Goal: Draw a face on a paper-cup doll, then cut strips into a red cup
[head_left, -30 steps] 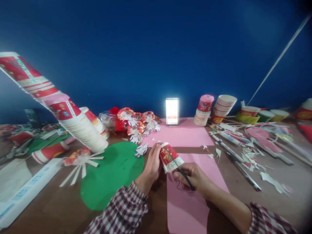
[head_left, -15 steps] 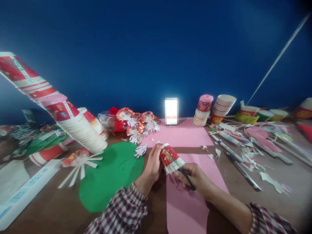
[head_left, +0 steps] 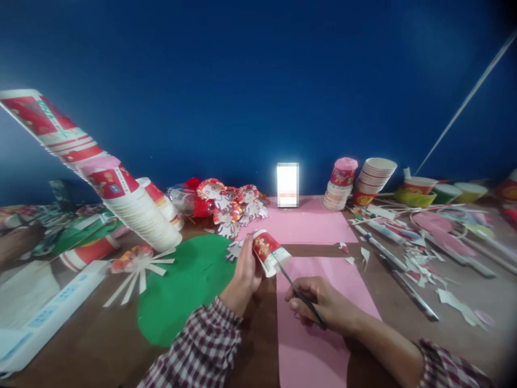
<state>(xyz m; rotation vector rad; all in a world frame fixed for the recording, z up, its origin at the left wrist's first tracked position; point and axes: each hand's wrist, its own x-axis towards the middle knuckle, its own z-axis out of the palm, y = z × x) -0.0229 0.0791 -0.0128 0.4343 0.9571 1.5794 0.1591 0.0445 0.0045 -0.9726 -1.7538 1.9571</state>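
My left hand (head_left: 244, 271) is closed around the side of a red and white paper cup (head_left: 266, 245), which lies tilted with its rim toward me. In my right hand (head_left: 319, 304) is a pair of dark scissors (head_left: 298, 291), its blade tips at the cup's rim. How far the blades are apart I cannot tell. Under my right hand lies a pink sheet of paper (head_left: 311, 355). A green paper shape (head_left: 181, 302) is left of my left hand, and white paper cutout figures (head_left: 226, 215) with red-orange fringes stand behind it.
Tall leaning stacks of paper cups (head_left: 141, 215) rise at the left, beside a white power strip (head_left: 52, 312). Shorter cup stacks (head_left: 374, 180) are at the back right. Pens, paper scraps (head_left: 428, 258) and bowls cover the right side. Another person's hand (head_left: 20, 242) shows at far left.
The scissors have drawn back from along the cup's side to its rim, my right hand moving slightly toward me. My left hand has turned the cup and shifted it left.
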